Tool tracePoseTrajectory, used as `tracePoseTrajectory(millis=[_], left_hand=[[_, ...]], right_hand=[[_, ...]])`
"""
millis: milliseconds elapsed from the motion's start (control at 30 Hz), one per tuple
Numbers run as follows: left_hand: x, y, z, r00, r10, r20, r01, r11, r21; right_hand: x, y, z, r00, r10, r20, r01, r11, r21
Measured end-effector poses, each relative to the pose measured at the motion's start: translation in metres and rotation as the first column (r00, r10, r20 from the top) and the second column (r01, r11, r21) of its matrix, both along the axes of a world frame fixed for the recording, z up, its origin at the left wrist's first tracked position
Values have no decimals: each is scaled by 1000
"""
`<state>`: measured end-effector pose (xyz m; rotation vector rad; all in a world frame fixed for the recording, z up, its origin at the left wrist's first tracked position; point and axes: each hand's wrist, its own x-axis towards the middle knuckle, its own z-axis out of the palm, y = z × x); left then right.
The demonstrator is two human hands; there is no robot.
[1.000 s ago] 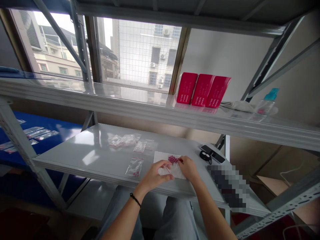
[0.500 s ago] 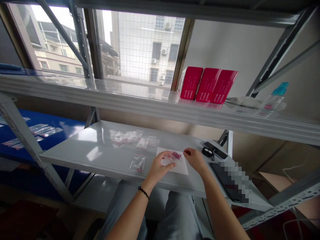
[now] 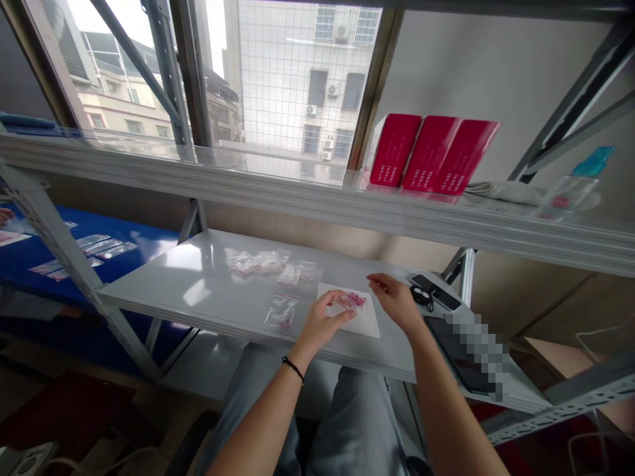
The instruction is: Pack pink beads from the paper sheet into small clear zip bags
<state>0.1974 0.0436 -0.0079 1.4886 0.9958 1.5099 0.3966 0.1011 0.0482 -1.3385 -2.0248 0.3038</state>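
Observation:
My left hand (image 3: 328, 318) has its thumb and fingers around a small clear round item (image 3: 343, 301), over a white paper sheet (image 3: 364, 325) on the grey shelf. Right beside that item, several small dark pink pieces (image 3: 357, 299) lie on the paper. Above the sheet's right edge is my right hand (image 3: 391, 297), its thumb and fingertips pressed together; whatever they hold, if anything, is too small to name. Left of the paper lies a clear zip bag (image 3: 282, 311) with a few reddish pieces in it.
More clear bags (image 3: 262, 262) lie behind, to the left. A phone (image 3: 436, 291), a black coiled item (image 3: 421, 297) and a dark tablet (image 3: 459, 357) are at right. Red boxes (image 3: 431, 155) and a spray bottle (image 3: 570, 192) stand on the upper shelf.
The camera view has shifted slightly. My right hand has moved a little away from the pink pieces, up and to the right. A person's hand now shows at the far left edge.

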Motion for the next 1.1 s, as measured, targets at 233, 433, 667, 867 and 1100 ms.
tracePoseTrajectory(millis=[233, 433, 667, 867, 1100], left_hand=[[-4, 3, -3, 996, 13, 89, -4, 995, -104], [-5, 9, -12, 993, 8, 121, 1, 997, -73], [-5, 9, -11, 994, 19, 106, -6, 993, -114], [-5, 7, -10, 994, 30, 106, -17, 992, -127], [-3, 6, -9, 995, 3, 97, 7, 995, -101]], right_hand=[[23, 28, -42, 973, 88, 211, -71, 994, -86], [19, 33, -44, 946, 128, 298, -96, 988, -120], [21, 40, -45, 938, 135, 319, -103, 988, -115], [23, 47, -41, 935, 185, 304, -150, 979, -135], [32, 41, -21, 984, 113, 140, -104, 992, -69]])
